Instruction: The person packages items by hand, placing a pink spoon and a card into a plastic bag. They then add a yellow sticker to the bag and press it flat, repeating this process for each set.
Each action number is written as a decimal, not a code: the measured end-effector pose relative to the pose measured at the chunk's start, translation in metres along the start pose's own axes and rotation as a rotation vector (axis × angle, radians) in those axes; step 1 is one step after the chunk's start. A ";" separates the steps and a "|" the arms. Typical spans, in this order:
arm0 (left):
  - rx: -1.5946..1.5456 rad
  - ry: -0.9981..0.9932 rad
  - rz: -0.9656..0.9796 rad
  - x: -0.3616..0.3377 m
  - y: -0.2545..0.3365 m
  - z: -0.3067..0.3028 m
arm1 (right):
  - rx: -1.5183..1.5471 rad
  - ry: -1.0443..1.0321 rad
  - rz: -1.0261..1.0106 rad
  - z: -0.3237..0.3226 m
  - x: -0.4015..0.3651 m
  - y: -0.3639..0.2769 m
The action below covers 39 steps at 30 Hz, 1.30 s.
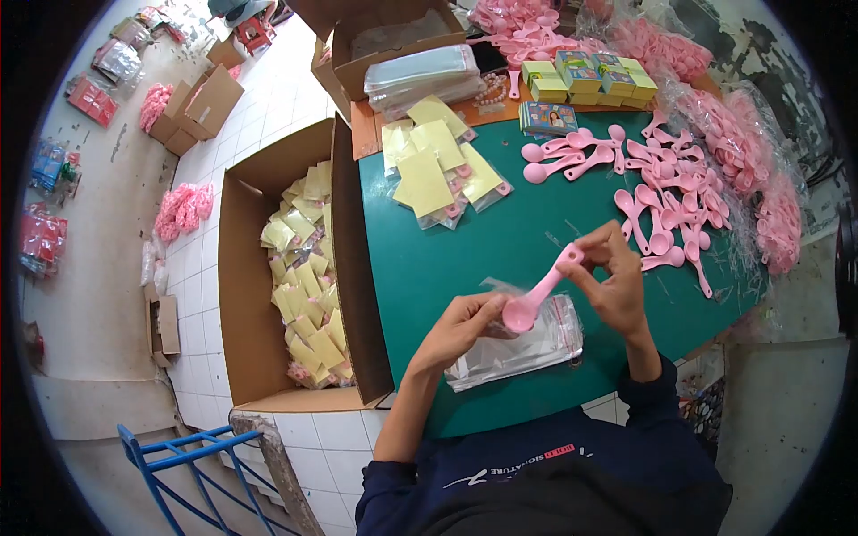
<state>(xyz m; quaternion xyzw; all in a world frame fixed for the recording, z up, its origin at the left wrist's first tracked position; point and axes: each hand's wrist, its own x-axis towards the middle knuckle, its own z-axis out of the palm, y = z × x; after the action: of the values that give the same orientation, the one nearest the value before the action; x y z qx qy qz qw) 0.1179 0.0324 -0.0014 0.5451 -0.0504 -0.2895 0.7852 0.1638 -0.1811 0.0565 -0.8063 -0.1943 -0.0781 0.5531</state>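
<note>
Beside the carton [268, 295] of yellow packets, pinching a clear bag [536, 344] on the green surface [447, 259] with left hand [460, 326] closed; gripping the pink spoon [541, 288] by its handle in right hand [617, 277], bowl at the bag's mouth. Seemingly mid-bagging; next calls for spreading that mouth.

left hand [460, 326] curls in a loose grip, right hand [612, 277] pinches with its fingertips just beside.

dark shirt [536, 451], bottom centre of frame: white print "signature", seen upside down; adjacent red letters not legible.
</note>
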 end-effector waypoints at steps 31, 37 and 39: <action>0.010 0.378 0.346 -0.028 0.037 0.001 | -0.250 -0.082 0.009 -0.020 0.170 0.094; 0.021 0.175 0.203 -0.016 0.029 0.000 | 0.170 -0.485 0.193 -0.026 0.070 -0.041; 0.046 0.221 0.191 -0.014 0.031 0.011 | -0.078 -0.530 -0.028 -0.029 0.061 -0.049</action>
<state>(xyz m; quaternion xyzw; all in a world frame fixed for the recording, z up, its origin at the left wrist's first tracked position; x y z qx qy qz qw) 0.1137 0.0377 0.0337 0.5842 -0.0220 -0.1502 0.7972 0.2028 -0.1786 0.1303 -0.8166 -0.3403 0.1206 0.4503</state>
